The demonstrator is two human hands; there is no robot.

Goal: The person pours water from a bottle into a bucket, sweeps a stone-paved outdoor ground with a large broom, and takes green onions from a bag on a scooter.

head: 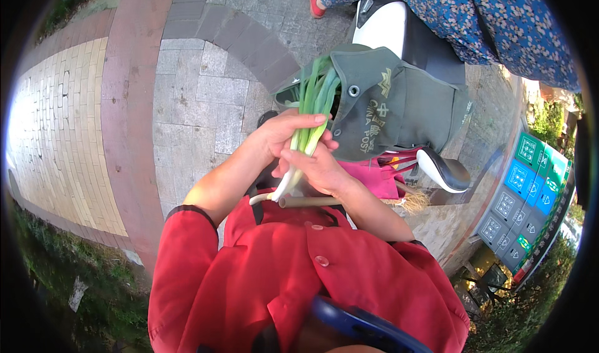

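A bundle of green onions (pixel 306 133) slants between my hands, white ends towards my body and green leaves away from me. My left hand (pixel 286 131) is wrapped around it with the thumb laid across the stalks. Just below, my right hand (pixel 316 163) grips the same bundle nearer the white ends. The leaf tips reach into the open mouth of a dark green canvas bag (pixel 414 105), which bears writing and has metal eyelets. Whatever else lies inside the bag is hidden. Under my right wrist a brown rod (pixel 311 202) runs sideways close to my red shirt.
Beyond the bag, a person in blue floral clothing (pixel 491 21) and a red shoe (pixel 317 1) is beside a black-and-white vehicle (pixel 383 25). A pink bag (pixel 369 177), straw bristles (pixel 414 201) and a saddle (pixel 442 169) are to the right. Paving (pixel 201 95) spreads left.
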